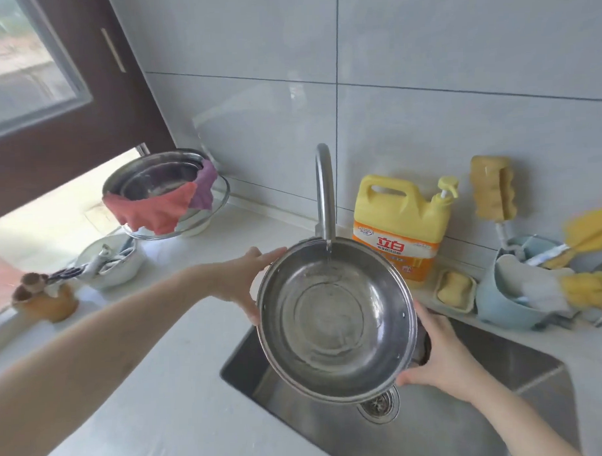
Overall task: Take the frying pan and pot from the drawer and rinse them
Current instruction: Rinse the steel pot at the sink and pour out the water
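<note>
The person holds a steel pot (337, 320) with both hands above the sink (495, 364), its mouth tilted toward the camera. A thin stream of water falls from the faucet (325, 193) onto the pot's inner wall at 12 o'clock.

The left arm reaches in long and nearly straight from the 8 o'clock corner. The left hand (245, 281) clasps the pot's rim at 10 o'clock, with its thumb along the top edge and its fingers curled behind the wall.

The right forearm comes up from the 5 o'clock corner, bent at the wrist. The right hand (437, 356) grips the pot's dark side handle at 4 o'clock, fingers wrapped under it.

The drain (379, 406) shows just below the pot at 6 o'clock. A yellow detergent jug (400, 224) stands on the counter (180, 334) at 1 o'clock from the pot, against the tiled wall. At 10 o'clock, stacked metal bowls (161, 185) carry a draped pink and purple cloth (162, 208).
</note>
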